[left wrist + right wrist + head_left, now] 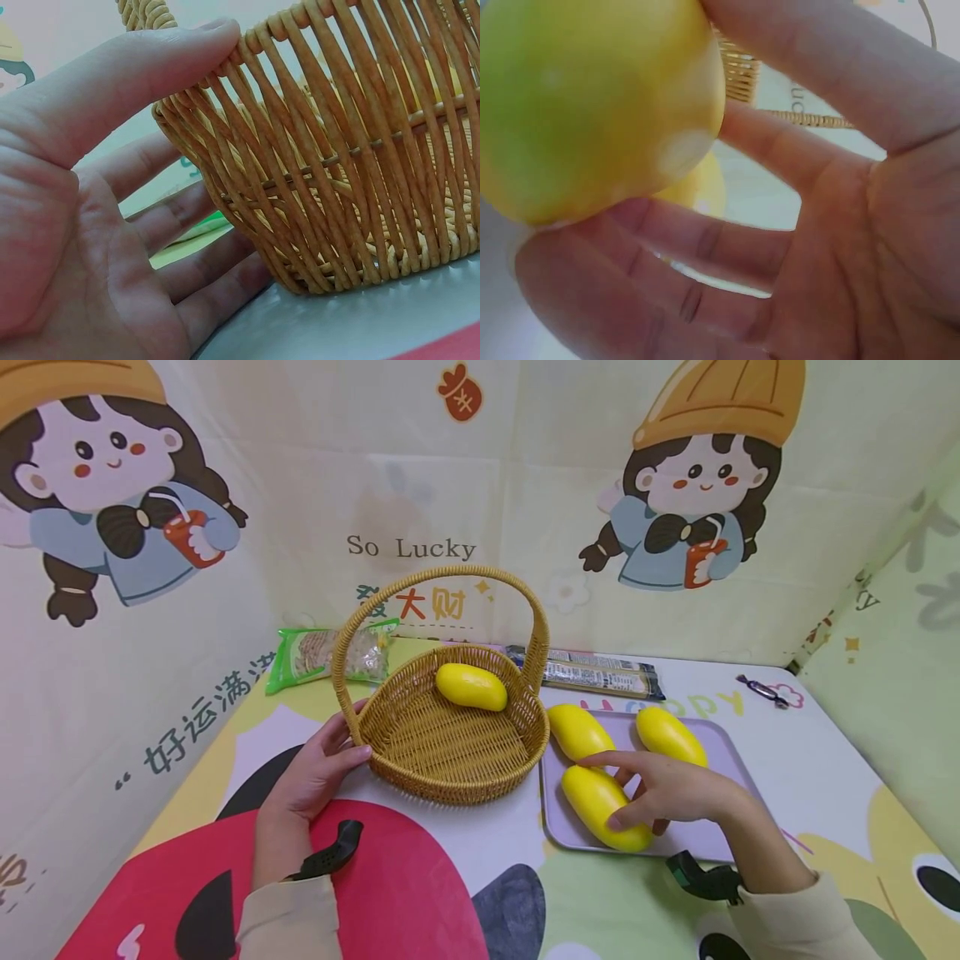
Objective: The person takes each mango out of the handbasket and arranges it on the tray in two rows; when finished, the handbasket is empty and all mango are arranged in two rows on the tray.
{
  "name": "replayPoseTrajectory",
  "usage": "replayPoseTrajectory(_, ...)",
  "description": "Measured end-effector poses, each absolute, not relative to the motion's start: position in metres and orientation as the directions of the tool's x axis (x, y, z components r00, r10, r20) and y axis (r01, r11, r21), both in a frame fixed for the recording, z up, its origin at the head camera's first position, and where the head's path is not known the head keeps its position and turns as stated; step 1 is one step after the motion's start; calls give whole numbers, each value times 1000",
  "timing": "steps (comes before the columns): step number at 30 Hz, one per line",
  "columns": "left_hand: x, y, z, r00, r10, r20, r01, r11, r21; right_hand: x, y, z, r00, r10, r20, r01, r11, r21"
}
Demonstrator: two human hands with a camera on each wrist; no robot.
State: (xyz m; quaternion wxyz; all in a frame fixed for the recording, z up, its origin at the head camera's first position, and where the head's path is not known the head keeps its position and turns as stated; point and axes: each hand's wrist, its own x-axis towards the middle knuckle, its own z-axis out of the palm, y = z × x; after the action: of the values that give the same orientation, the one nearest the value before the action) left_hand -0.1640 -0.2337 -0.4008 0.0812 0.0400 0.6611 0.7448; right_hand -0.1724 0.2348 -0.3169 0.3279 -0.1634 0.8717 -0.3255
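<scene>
A round wicker basket (442, 739) with a tall arched handle stands on the table, one yellow mango (471, 686) inside it. My left hand (315, 777) holds the basket's left side, thumb over the rim and fingers along the outer wall. To the right, a pale purple tray (705, 839) bears several mangoes. My right hand (678, 789) grips the nearest mango (592, 802), fingers and thumb on opposite sides of it; a green tinge shows on this mango (592, 105) in the right wrist view. Two more lie behind it, one left (580, 731) and one right (671, 737).
Behind the basket on the left lies a green and clear plastic food bag (318, 653). Long dark packets (600, 672) lie behind the tray. A small wrapped candy (763, 691) is at the back right. Printed cloth walls (510, 510) enclose the table's back and sides.
</scene>
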Motion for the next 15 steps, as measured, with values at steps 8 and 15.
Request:
replayPoseTrajectory(8,-165,-233,-400,-985,170,-42,-61,-107,992,-172,234,-317,-737,-517,-435,-85,710,-699)
replayPoseTrajectory(15,-162,-233,-397,-985,165,-50,-68,-106,992,-174,229,-316,-748,-509,-425,-108,726,-680)
